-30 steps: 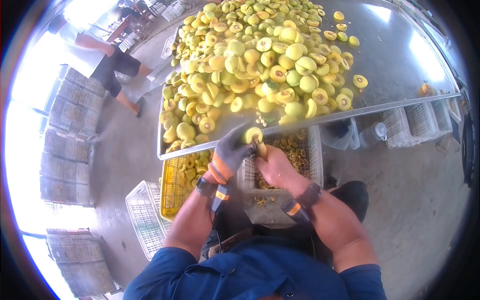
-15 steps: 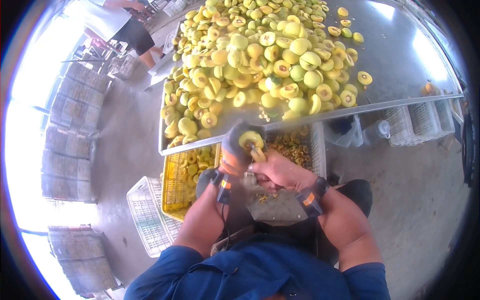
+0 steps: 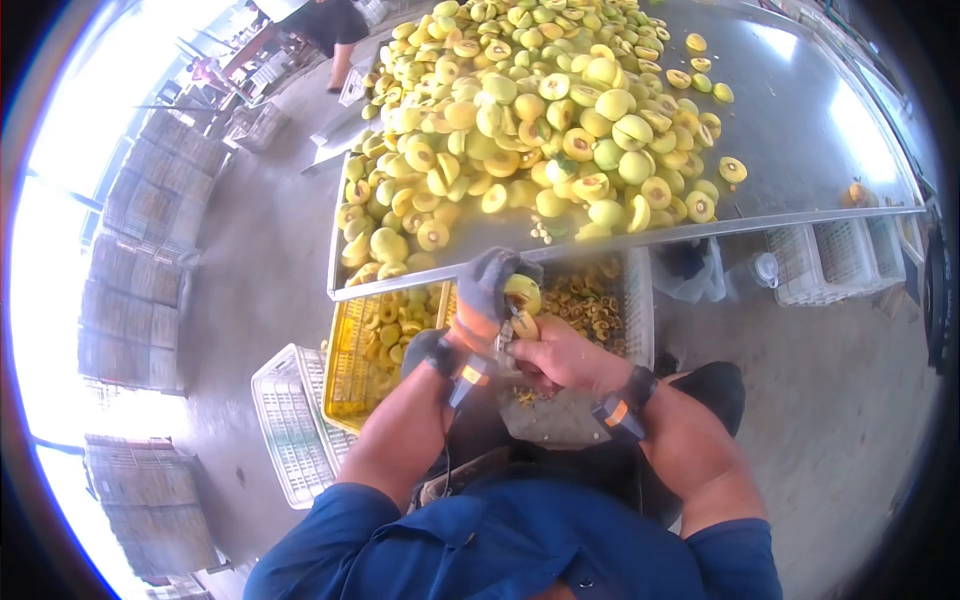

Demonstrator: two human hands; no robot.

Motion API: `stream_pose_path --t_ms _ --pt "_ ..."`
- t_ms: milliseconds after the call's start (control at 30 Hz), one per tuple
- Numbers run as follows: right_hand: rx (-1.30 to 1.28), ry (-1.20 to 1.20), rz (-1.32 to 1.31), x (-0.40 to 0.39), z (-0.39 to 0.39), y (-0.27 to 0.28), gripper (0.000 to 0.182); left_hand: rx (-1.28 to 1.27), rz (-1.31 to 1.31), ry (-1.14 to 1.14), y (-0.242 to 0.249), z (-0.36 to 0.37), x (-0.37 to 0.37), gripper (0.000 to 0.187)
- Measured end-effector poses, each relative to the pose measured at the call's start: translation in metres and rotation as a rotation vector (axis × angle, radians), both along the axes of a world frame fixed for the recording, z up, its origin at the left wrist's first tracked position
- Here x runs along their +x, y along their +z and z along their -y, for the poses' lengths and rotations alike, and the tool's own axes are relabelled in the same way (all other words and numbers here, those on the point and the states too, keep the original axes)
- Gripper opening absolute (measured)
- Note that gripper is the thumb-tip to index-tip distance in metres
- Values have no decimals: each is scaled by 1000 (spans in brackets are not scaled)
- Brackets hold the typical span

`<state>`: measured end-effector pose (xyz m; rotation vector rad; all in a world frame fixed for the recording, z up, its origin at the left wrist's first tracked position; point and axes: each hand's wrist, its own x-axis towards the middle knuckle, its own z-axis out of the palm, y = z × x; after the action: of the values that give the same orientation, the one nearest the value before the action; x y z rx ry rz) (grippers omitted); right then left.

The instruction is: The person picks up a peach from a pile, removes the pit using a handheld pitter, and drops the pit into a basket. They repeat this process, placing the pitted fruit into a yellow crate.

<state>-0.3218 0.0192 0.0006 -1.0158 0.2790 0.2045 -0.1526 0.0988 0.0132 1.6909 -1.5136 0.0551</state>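
Note:
My left hand (image 3: pixel 484 292), in a grey and orange glove, is closed round a yellow-green peach half (image 3: pixel 524 291) just below the table's front edge. My right hand (image 3: pixel 562 352) is bare and wrapped round a pitting tool with a tan handle (image 3: pixel 523 324). The tool's tip meets the cut side of the fruit; its exact shape is hidden. Beyond my hands, a large heap of yellow-green peaches (image 3: pixel 500 130), many halved with brown centres showing, lies on the metal table (image 3: pixel 760 130).
Under the table edge stand a yellow crate (image 3: pixel 345 365) with fruit pieces and a pale crate (image 3: pixel 638 300) with brownish scraps. Stacked white crates (image 3: pixel 285 425) sit at left, others (image 3: pixel 830 255) at right by a plastic bag (image 3: pixel 692 275). Another person (image 3: pixel 325 25) stands far back.
The peach half has turned in my left hand, its cut face now angled more toward the tool. My view has shifted slightly, and the person at the back appears farther right.

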Motion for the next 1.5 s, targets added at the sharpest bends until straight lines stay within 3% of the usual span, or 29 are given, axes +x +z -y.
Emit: stream_pose_path --t_ms 33,100,133,233,333,433,467,567,600,733,833,900,967,1033,1067,1167,1233,1300,1400,1500 --pt "-93 -24 8 -1 -3 0 21 -6 16 82 -14 -2 -1 34" --pt "148 42 -45 -4 3 6 21 -18 48 239 -53 -5 4 36" --pt "272 72 -74 -6 5 8 20 -66 -63 228 -39 -6 -6 33" --pt "368 99 -22 -11 0 9 21 97 -467 91 -6 -12 -22 24" --pt "150 152 -10 -13 -2 22 20 40 -1573 -16 -22 -8 -11 25" --pt "143 193 79 -21 -2 18 19 88 -1428 94 -23 -3 -2 33" --pt "137 155 61 -27 4 27 22 20 -1582 154 -13 -2 -6 27" --pt "-54 15 -76 -27 18 21 27 35 -333 234 -50 -18 22 21" --pt "-271 -64 -149 -19 19 9 32 -5 -613 221 -61 -19 30 14" --pt "-405 -98 -165 -10 12 -19 25 56 67 218 -8 -45 35 23" --pt "-500 -110 -97 -12 12 -11 29 38 34 430 -38 -83 70 35" --pt "-538 -145 -78 -12 14 -12 29 134 -55 507 -29 -118 87 26" --pt "-555 -175 -58 -12 19 -11 30 278 -556 818 -8 -132 90 18" --pt "-549 -182 -36 -10 21 -8 30 255 -217 871 -16 -147 109 20" --pt "-534 -195 -23 -9 21 -7 28 234 -222 861 -13 -143 111 19" --pt "-576 -190 7 -4 20 -2 28 62 -228 635 -19 -80 118 23" --pt "-601 -182 -1 1 20 -8 29 273 -98 555 -13 -19 117 34" --pt "-607 -192 -1 4 21 -7 31 527 -139 599 -22 41 122 50" --pt "-658 -189 -24 5 26 -9 34 652 -140 718 -53 95 126 61" --pt "-663 -212 -30 4 30 -4 33 615 -233 736 -41 108 111 53"
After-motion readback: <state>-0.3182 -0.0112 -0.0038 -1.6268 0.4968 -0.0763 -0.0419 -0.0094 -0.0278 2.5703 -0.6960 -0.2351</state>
